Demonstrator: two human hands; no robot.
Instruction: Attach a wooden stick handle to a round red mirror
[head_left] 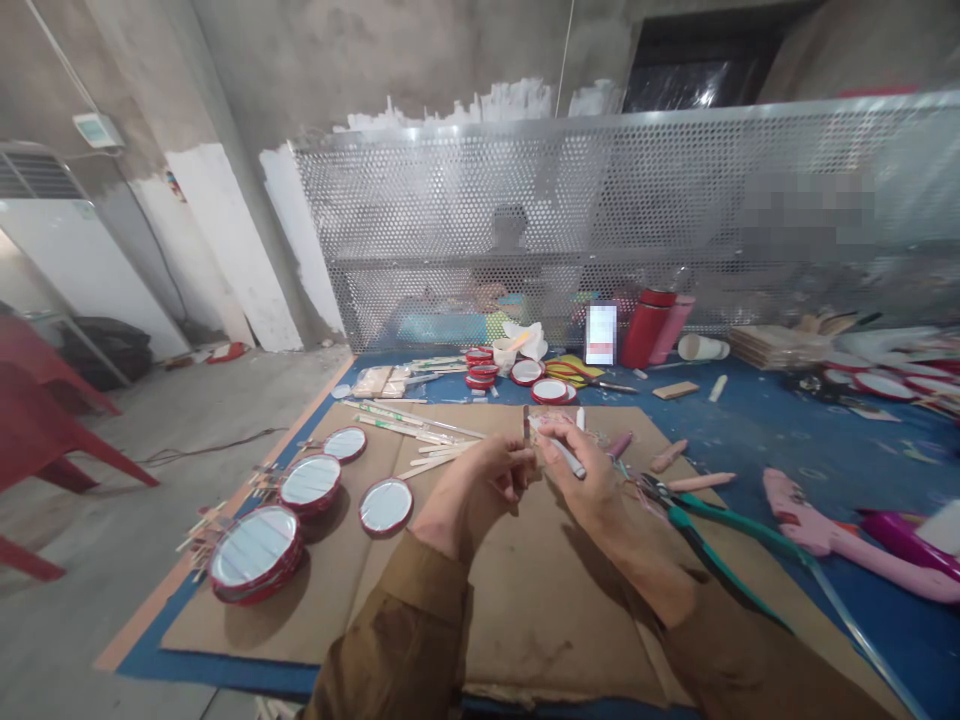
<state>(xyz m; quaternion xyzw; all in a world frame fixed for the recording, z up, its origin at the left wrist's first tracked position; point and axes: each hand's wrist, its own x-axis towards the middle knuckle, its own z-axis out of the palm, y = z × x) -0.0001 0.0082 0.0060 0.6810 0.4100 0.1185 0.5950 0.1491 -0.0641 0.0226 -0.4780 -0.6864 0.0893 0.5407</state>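
**Stick upright in your left, pen across it from the right**

The blue bench [787, 440] runs wide in front of you, with a sheet of cardboard [540, 590] over its near part. Red-rimmed mirrors [255, 550] lie along the cardboard's left edge. To your right, a pink glue gun [825, 530] and green-handled pliers [697, 530] lie on the blue.

Both your hands meet over the far middle of the cardboard, raised off it. Your left hand [480, 485] has its fingers pinched shut on a short dark stick [526, 424]. The stick's long axis stands upright, and its top shows above your fingertips.

Your right hand [589, 475] is closed in a writing grip on a white pen [562, 455], or a tool shaped like one. The pen slants up and left, so its tip comes to the stick from the right. Tip and stick look to be touching, though it is too small to tell for sure. Your two hands are just beside each other, equally near the stick.
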